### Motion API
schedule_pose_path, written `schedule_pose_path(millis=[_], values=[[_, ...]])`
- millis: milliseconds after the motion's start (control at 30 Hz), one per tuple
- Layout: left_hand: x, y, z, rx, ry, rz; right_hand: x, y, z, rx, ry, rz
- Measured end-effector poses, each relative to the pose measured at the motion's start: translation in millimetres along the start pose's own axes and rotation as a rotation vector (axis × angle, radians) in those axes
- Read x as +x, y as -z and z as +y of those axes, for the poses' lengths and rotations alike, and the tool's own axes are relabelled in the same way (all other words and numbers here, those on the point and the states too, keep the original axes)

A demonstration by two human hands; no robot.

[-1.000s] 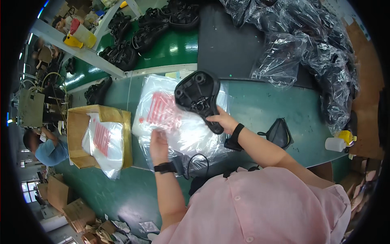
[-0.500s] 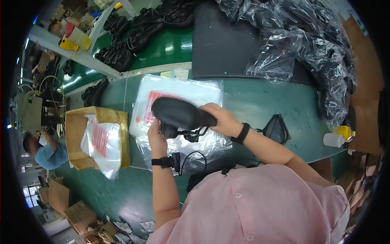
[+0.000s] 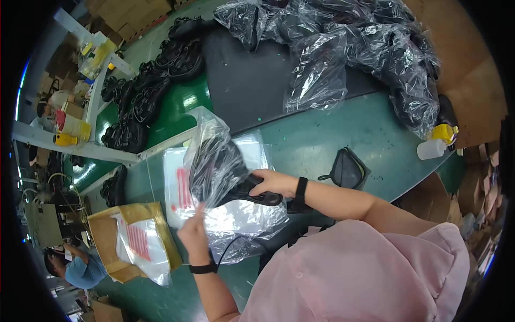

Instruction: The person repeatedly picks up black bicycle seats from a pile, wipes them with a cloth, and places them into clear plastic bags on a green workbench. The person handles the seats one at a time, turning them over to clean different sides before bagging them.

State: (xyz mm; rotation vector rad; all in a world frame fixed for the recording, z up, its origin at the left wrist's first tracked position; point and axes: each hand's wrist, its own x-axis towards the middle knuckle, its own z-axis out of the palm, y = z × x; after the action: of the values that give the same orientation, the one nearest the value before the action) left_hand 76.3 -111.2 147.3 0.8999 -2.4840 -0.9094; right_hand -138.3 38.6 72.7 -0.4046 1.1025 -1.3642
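A black bicycle saddle [image 3: 221, 167] is partly inside a clear plastic bag [image 3: 203, 122], with its wide end covered and its narrow end sticking out. My right hand [image 3: 274, 183] grips that narrow end, fingers wrapped round it. At the bag's lower edge, my left hand [image 3: 194, 232] pinches the plastic between thumb and fingers. Below them lies a stack of flat clear bags [image 3: 244, 217] with red print, on the green table. Part of the saddle's underside is blurred behind the shiny plastic.
An open cardboard box [image 3: 165, 236] holding printed bags stands at left. Bare black saddles [image 3: 142, 102] lie beyond, past a white metal frame [image 3: 80, 149]. Bagged saddles [image 3: 370, 53] are heaped on and beside a black mat [image 3: 241, 80]. A black pouch [image 3: 346, 170] and white bottle [image 3: 431, 149] sit at right.
The saddle was bare half a second ago, held by both hands; now its wide end is inside a clear bag. My left hand has moved down and left onto the plastic. The view has turned.
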Motion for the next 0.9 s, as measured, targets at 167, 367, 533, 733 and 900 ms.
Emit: schedule_pose_path(millis=[167, 367, 533, 733, 900], values=[[-10.4, -87.1, 123.5, -0.085, -0.821, -0.364, 15.4, 1.1, 3.5, 0.163, 0.225, 0.208], [55.5, -87.9, 133.3, -0.028, -0.773, -0.327, 61.1, 58.8, -28.6, 0.162, 0.271, 0.484], [169.1, -82.5, 28.9, -0.308, -0.086, -0.145, 132.7, 194.6, -99.4, 0.398, 0.439, 0.578], [363.9, -104.3, -85.5, -0.719, 0.555, -0.040, 163.1, 218.3, -113.4, -0.002, 0.327, 0.719], [491.1, -168.8, -117.2, -0.968, 0.662, 0.084, 151.2, 218.8, -68.2, 0.077, 0.426, 0.663]])
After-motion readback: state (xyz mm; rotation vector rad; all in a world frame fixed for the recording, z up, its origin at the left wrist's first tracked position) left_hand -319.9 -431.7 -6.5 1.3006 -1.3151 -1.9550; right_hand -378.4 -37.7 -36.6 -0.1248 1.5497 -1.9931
